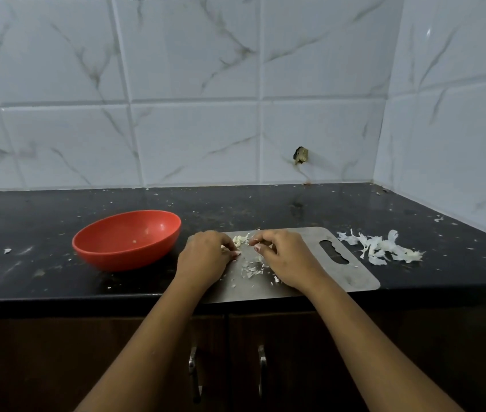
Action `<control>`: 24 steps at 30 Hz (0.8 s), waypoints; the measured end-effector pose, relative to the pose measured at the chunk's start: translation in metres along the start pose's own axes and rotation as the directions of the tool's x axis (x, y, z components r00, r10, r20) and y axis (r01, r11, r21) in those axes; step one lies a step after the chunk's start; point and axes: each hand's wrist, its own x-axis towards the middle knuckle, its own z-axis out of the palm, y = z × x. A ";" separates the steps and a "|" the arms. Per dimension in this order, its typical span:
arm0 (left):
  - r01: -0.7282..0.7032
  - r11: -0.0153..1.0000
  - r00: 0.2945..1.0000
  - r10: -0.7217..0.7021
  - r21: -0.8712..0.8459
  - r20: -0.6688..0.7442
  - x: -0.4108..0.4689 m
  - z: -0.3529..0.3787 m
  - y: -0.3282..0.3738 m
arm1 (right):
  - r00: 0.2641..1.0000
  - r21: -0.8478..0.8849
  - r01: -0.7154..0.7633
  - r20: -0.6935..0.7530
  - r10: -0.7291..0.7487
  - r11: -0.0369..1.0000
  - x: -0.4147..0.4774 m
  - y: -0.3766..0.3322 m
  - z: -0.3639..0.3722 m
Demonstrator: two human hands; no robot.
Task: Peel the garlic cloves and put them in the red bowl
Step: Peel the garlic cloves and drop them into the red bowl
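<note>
Left hand curls round one clove. Right hand pinches skin bit, likely tearing it off. Spare garlic cloves on metal board, worktop front edge. Red bowl just left, easy drop. Old skins heaped right.

Counter: black stone, speckled with pale crumbs. On it, at your near edge, a steel cutting board, handle slot to the right. Behind: white marble-veined wall tiles, one with a ragged hole. Below the counter: dark cupboard doors, two metal handles.
</note>
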 end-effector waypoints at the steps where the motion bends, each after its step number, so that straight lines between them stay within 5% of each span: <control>1: -0.022 1.000 1.000 0.022 0.022 -0.003 -0.001 0.000 0.002 | 1.000 -0.002 0.000 0.003 0.000 1.000 0.000 0.000 0.000; 6: -0.168 0.984 0.984 0.171 0.066 -0.046 -0.009 -0.003 0.017 | 0.999 0.053 0.026 -0.026 -0.025 0.998 -0.001 -0.002 -0.001; 10: -0.095 0.943 0.995 0.096 -0.317 -0.014 -0.015 -0.013 0.032 | 0.998 0.231 0.035 -0.057 -0.023 0.972 -0.004 -0.006 -0.006; 14: 0.082 0.732 0.995 -0.016 -0.676 0.103 -0.018 -0.012 0.033 | 0.993 0.427 -0.027 -0.092 0.073 0.904 -0.005 -0.003 -0.009; 24: 0.120 0.624 0.993 -0.084 -0.772 0.087 -0.020 -0.006 0.031 | 0.996 0.617 -0.042 -0.033 0.079 0.786 -0.007 -0.003 -0.010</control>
